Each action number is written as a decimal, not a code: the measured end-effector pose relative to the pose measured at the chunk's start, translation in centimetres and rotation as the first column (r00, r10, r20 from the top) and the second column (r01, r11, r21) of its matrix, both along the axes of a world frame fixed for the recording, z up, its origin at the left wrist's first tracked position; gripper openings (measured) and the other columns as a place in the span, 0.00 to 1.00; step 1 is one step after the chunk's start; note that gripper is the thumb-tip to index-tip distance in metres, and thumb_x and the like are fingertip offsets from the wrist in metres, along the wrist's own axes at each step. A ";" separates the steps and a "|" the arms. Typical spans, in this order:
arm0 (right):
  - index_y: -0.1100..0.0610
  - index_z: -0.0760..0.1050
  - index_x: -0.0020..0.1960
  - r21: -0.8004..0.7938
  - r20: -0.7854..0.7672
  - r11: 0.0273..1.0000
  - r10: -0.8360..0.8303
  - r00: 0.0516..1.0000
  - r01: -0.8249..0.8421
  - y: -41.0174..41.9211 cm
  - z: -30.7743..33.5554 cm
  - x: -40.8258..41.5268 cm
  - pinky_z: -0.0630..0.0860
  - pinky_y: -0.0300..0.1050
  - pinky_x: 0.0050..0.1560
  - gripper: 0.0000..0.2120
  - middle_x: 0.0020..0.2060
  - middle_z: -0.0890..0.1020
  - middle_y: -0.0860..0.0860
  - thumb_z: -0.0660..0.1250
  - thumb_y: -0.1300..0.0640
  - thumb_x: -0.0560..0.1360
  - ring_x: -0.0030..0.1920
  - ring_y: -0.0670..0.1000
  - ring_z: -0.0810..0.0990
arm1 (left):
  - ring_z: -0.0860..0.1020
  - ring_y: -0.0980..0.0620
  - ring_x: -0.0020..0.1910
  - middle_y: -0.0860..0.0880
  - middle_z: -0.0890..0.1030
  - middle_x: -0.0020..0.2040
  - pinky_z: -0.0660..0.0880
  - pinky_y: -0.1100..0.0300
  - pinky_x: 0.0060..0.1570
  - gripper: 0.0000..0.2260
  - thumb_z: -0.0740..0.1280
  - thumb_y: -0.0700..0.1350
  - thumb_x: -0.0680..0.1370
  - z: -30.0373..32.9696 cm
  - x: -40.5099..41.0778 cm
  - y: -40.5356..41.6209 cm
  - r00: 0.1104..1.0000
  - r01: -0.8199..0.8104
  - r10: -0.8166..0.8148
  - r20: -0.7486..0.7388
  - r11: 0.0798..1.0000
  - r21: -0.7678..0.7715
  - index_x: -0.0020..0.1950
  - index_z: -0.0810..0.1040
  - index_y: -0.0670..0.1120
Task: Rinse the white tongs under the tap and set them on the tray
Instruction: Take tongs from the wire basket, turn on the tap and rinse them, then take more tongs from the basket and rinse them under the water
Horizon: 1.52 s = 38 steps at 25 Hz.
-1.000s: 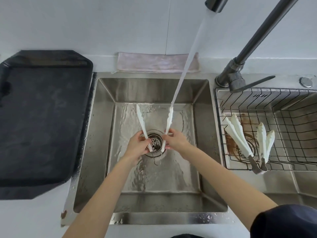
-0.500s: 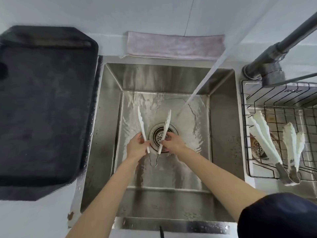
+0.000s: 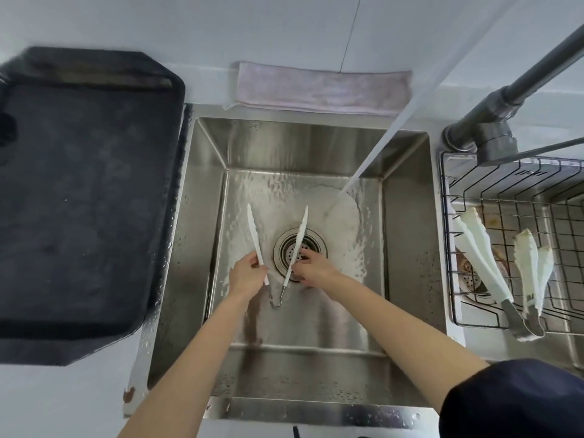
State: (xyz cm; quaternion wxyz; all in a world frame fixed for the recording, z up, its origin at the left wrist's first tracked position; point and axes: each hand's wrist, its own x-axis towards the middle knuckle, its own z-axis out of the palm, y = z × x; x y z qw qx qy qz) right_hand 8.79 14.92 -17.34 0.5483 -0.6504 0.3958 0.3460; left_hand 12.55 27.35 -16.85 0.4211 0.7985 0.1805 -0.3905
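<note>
The white tongs [image 3: 278,245] sit low in the sink [image 3: 407,235], over the drain — hinge near, tips spread and pointing far. The left hand [image 3: 248,275] pinches one arm, the right hand [image 3: 311,268] the other. A second ago the stream hit the right tip; it now lands to the right of it.

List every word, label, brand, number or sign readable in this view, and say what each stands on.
None: no readable text anywhere.
The white tongs held in the sink carry no visible print.
The black tray, the folded cloth, the tap and the wire basket show no lettering either.
</note>
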 end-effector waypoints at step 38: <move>0.62 0.63 0.69 -0.606 0.156 0.795 0.133 0.979 -0.012 -24.7 11.8 -17.9 0.69 0.53 0.63 0.24 0.67 0.67 0.62 0.58 0.52 0.77 0.66 0.61 0.69 | 0.77 0.49 0.46 0.48 0.79 0.48 0.75 0.53 0.51 0.19 0.57 0.54 0.78 12.0 -14.3 -24.3 0.486 0.694 -0.801 0.348 0.596 0.403 0.61 0.73 0.43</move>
